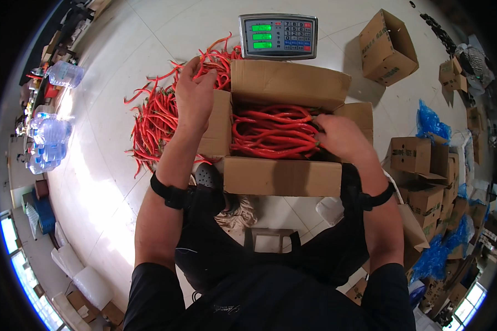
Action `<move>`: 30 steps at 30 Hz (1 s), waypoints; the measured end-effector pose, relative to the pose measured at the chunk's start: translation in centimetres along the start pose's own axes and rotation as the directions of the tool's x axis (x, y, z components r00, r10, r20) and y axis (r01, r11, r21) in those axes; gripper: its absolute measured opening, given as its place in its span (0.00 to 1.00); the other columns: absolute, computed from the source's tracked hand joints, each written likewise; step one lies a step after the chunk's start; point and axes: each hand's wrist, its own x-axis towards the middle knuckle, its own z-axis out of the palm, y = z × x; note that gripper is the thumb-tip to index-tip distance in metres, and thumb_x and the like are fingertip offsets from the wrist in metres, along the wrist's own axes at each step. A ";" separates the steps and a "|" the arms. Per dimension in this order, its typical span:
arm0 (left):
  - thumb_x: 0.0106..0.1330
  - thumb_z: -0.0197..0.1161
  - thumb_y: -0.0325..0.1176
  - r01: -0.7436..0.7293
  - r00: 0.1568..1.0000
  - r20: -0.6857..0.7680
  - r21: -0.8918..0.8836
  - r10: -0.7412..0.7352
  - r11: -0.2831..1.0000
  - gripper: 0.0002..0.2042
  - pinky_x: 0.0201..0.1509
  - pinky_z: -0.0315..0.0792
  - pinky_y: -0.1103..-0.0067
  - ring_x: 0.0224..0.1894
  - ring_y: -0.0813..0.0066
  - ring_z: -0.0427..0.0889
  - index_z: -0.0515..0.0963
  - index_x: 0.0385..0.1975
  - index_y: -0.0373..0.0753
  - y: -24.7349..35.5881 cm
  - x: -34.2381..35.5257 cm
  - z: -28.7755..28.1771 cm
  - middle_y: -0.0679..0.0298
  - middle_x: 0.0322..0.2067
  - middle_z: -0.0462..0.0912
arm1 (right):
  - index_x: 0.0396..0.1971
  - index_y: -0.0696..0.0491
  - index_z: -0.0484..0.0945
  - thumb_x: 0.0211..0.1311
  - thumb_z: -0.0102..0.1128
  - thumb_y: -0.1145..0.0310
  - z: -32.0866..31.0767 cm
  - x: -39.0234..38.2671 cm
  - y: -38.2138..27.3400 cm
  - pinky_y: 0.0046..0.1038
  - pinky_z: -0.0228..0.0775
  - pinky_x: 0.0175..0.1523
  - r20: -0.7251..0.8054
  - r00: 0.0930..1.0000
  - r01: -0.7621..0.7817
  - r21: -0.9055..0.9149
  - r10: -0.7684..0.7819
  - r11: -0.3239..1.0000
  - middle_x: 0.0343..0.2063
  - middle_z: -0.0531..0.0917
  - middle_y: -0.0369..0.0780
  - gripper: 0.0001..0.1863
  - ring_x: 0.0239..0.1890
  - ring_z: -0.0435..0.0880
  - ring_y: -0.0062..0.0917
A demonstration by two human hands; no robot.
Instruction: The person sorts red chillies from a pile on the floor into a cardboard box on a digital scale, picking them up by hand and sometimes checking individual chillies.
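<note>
An open cardboard box (282,177) sits in front of me, its flaps folded outward. Long red chili peppers (273,132) lie lengthwise inside it, stem ends mostly toward the right. My right hand (345,137) reaches over the box's right side, fingers closed around stem ends there; its fingertips are partly hidden. Left of the box, a loose pile of red chili peppers (157,118) spreads over the floor. Above that pile is my left hand (195,96), thumb and fingers apart, with no pepper clearly held. Behind the box stands a digital scale display (278,36) with lit green readouts.
An open empty carton (389,48) stands on the tiled floor at the far right. Stacked cartons (419,157) and blue plastic bags (432,122) crowd the right side. Large clear water bottles (51,138) line the left. A grey clog (207,176) shows beside the box.
</note>
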 end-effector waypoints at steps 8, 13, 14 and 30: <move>0.61 0.60 0.28 0.038 0.928 -0.346 -0.289 -0.142 0.957 0.28 0.51 0.72 0.70 0.50 0.63 0.78 0.63 0.62 0.31 -0.2 3.8 -10.6 0.52 0.52 0.75 | 0.42 0.55 0.76 0.56 0.54 0.72 10.0 0.8 3.2 0.39 0.77 0.44 0.246 0.956 -0.069 -0.339 0.159 0.938 0.37 0.84 0.46 0.12 0.40 0.84 0.39; 0.58 0.62 0.28 0.073 0.870 -0.468 -0.191 -0.156 0.979 0.30 0.48 0.72 0.70 0.46 0.68 0.78 0.62 0.62 0.34 -2.9 6.6 -19.4 0.58 0.43 0.78 | 0.43 0.56 0.75 0.56 0.53 0.73 9.3 0.8 3.7 0.39 0.76 0.46 0.216 0.958 -0.098 -0.366 0.187 0.926 0.41 0.81 0.49 0.14 0.43 0.83 0.40; 0.57 0.63 0.29 0.138 0.895 -0.412 -0.108 -0.171 0.984 0.31 0.47 0.72 0.70 0.45 0.69 0.77 0.62 0.62 0.35 -5.6 7.3 -20.8 0.59 0.42 0.78 | 0.44 0.56 0.74 0.56 0.53 0.73 9.4 1.0 3.9 0.39 0.76 0.47 0.268 0.940 -0.089 -0.399 0.209 0.913 0.42 0.80 0.50 0.14 0.44 0.82 0.40; 0.49 0.69 0.55 0.541 0.801 -0.165 0.609 -0.575 0.580 0.39 0.53 0.72 0.64 0.54 0.50 0.75 0.63 0.53 0.32 -31.9 3.2 -5.8 0.46 0.51 0.74 | 0.49 0.56 0.73 0.58 0.61 0.69 0.4 3.0 -4.0 0.38 0.73 0.38 0.006 0.999 -0.054 0.176 0.054 0.983 0.37 0.80 0.48 0.19 0.36 0.80 0.44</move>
